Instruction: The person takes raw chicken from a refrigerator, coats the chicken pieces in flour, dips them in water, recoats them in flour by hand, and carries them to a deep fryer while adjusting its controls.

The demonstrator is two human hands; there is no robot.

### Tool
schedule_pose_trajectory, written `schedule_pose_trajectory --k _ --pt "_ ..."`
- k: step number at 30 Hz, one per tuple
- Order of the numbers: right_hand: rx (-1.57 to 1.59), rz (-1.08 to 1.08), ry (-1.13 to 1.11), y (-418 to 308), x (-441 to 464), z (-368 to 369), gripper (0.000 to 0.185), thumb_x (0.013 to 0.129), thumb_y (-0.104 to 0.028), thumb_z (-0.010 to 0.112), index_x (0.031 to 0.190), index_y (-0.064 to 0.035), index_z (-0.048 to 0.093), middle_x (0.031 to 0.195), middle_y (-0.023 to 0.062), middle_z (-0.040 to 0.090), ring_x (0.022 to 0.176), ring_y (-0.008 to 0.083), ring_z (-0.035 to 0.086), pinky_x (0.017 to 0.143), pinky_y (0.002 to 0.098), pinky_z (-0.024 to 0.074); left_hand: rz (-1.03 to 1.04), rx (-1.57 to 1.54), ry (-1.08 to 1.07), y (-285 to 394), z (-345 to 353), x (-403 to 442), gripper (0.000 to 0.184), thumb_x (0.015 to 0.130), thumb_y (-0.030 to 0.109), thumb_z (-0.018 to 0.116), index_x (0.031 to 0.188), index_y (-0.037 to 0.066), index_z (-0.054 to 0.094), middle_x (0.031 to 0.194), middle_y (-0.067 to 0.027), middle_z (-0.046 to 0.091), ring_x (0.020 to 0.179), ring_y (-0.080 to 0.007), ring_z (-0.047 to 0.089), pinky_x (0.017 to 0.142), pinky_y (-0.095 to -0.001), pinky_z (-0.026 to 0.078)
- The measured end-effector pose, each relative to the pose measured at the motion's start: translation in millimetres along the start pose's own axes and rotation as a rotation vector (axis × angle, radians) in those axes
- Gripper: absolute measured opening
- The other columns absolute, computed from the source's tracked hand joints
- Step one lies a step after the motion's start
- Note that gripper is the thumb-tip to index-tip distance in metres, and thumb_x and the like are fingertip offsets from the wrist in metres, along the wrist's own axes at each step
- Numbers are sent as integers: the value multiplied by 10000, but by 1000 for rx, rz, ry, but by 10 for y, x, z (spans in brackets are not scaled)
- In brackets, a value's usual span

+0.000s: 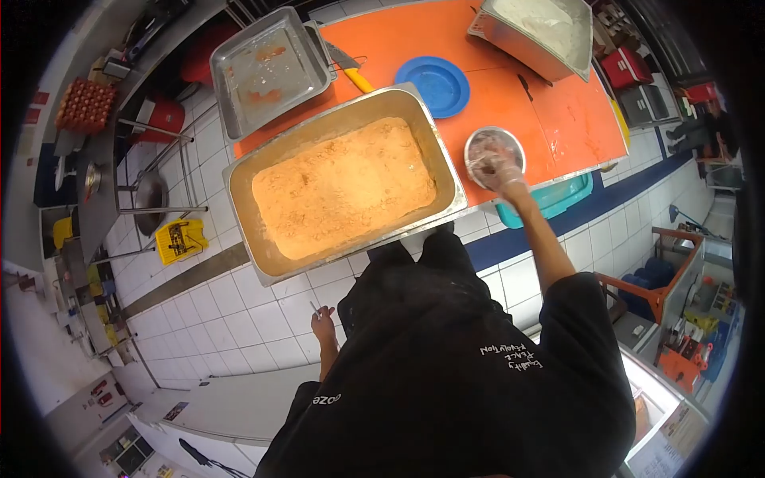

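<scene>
My right hand [504,171], in a thin clear glove, reaches into a round metal bowl [472,148] of what looks like raw meat; its fingers are blurred. Low at my left side, over the floor, my left hand [323,325] is closed on a small thin whitish item [314,306]. In front of me a deep metal tray [239,199] holds an orange-tan powder [343,187]. A blue plate [437,86] lies behind the bowl on the orange table [382,36].
An empty-looking stained metal pan [267,76] and a yellow-handled knife [358,80] lie beyond the tray. At the back right stands a metal container [518,40] of white powder. A teal tub [558,199] sits below the table edge. Another person [705,131] is at far right.
</scene>
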State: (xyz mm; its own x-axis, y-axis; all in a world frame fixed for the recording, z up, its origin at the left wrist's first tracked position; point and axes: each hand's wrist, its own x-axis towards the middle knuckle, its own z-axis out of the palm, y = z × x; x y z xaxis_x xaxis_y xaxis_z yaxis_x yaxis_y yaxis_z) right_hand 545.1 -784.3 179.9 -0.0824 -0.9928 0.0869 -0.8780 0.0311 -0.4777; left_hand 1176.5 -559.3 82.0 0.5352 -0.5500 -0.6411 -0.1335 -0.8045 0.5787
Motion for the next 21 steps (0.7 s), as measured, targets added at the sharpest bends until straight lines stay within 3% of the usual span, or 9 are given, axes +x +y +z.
schedule_pose_trajectory --k 1,3,8,11,13,15,17,20,21 --pt "-127 -52 6 -517 46 -158 286 778 -123 786 1053 -112 707 1160 111 690 1168 338 621 1218 455 278 -2 34 -27 43 -3 44 328 969 253 626 1134 -30 630 964 -152 780 991 -232 712 929 -333 482" --pt "111 284 -345 -867 109 -158 327 745 -105 785 1064 -117 711 1261 138 668 1242 365 578 1218 437 291 59 -28 -73 107 35 118 323 975 254 623 1136 -25 629 986 -148 779 976 -233 710 927 -330 482" --pt "-204 154 -108 -794 67 208 372 765 -87 747 1136 -113 719 1178 130 729 1125 358 656 1119 435 395 160 -3 -140 511 90 37 279 1003 268 614 1114 12 620 1035 -161 765 957 -209 710 903 -303 485" --pt "-43 322 -153 -810 105 149 370 791 -44 723 1158 -86 716 1022 98 764 961 330 702 967 426 511 87 -89 -159 506 76 23 265 1003 270 618 1101 23 615 1067 -162 758 927 -191 697 867 -303 498" --pt "361 419 -91 -904 48 -18 299 803 -17 715 1098 -68 720 899 74 736 832 263 690 794 356 562 76 -166 -182 181 46 170 266 1000 261 623 1104 17 623 1061 -153 754 896 -187 685 846 -306 504" --pt "566 480 -22 -673 14 119 257 808 -11 711 1063 -46 714 864 67 708 792 224 668 757 327 558 64 -237 -208 117 -14 137 266 997 253 628 1106 10 631 1054 -144 750 865 -183 672 825 -309 509" --pt "772 538 50 -547 -19 140 216 814 -4 707 1029 -23 707 828 60 680 752 186 646 721 299 554 127 179 -100 281 -129 -85 276 986 234 644 1107 -14 648 1003 -147 739 891 -195 684 813 -318 521" --pt "999 385 146 -564 -88 -43 205 841 21 670 1045 14 669 880 77 676 735 163 644 680 272 551 46 154 -84 187 -198 -108 277 976 221 646 1105 -23 667 976 -135 728 919 -208 696 825 -320 524" --pt "1244 555 122 -571 -92 -156 206 863 22 654 1069 17 656 912 78 674 738 160 647 691 272 556 45 152 -85 132 -213 -102 277 976 221 646 1105 -23 667 976 -135 728 919 -208 696 825 -320 524"
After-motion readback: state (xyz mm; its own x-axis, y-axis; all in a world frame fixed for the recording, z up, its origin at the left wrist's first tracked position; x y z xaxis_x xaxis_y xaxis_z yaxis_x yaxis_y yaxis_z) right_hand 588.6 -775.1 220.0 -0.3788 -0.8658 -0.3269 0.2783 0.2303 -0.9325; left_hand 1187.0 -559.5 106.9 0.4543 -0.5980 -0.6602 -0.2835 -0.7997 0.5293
